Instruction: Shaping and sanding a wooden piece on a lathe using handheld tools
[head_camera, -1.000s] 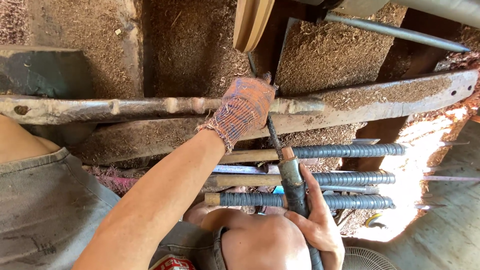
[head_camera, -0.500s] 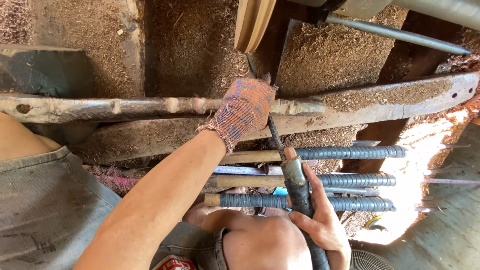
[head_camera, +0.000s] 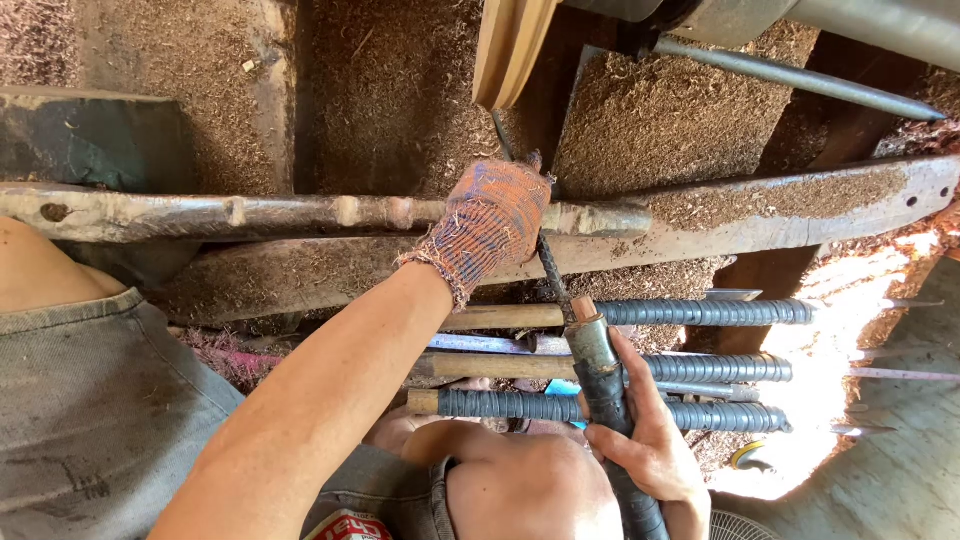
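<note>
Left hand (head_camera: 495, 225): gloved, clamped over the wooden spindle (head_camera: 300, 212).
Right hand (head_camera: 640, 440): bare, gripping the chisel (head_camera: 590, 350).
Change: chisel unshifted; both grips hold.
Nearby: wrapped tool handles (head_camera: 700, 368).

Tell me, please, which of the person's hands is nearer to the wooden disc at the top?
The left. The gloved left hand rests on the long wooden pole just below the wooden disc; the bare right hand grips the tool handle much lower down.
</note>
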